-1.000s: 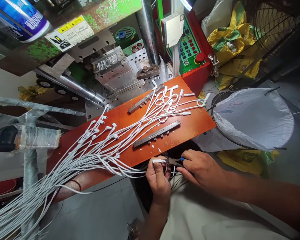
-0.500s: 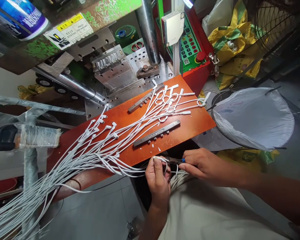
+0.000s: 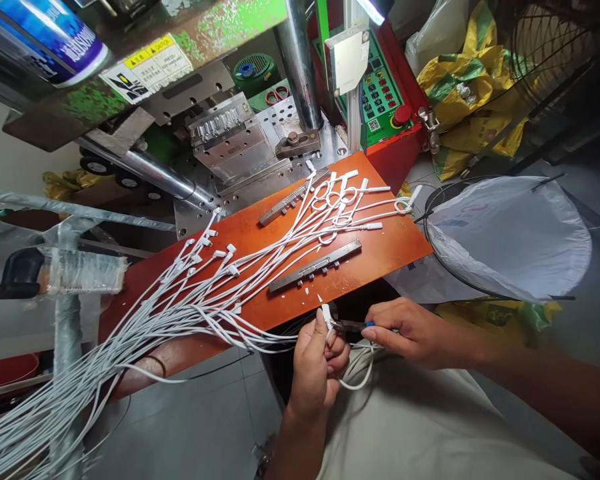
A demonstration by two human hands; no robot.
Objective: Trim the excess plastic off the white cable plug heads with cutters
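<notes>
Now one white cable end (image 3: pixel 326 313) is pinched in the left hand (image 3: pixel 316 363) and trimmed by small cutters (image 3: pixel 353 326) gripped in the right hand (image 3: pixel 410 331); many cables (image 3: pixel 205 293) are left waiting on the orange board (image 3: pixel 390 243).

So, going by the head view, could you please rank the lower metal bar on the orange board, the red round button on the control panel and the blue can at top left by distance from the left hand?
1. lower metal bar: just above the left hand, on the orange board.
2. red round button: up and right, on the control panel.
3. blue can: far top left.
</notes>
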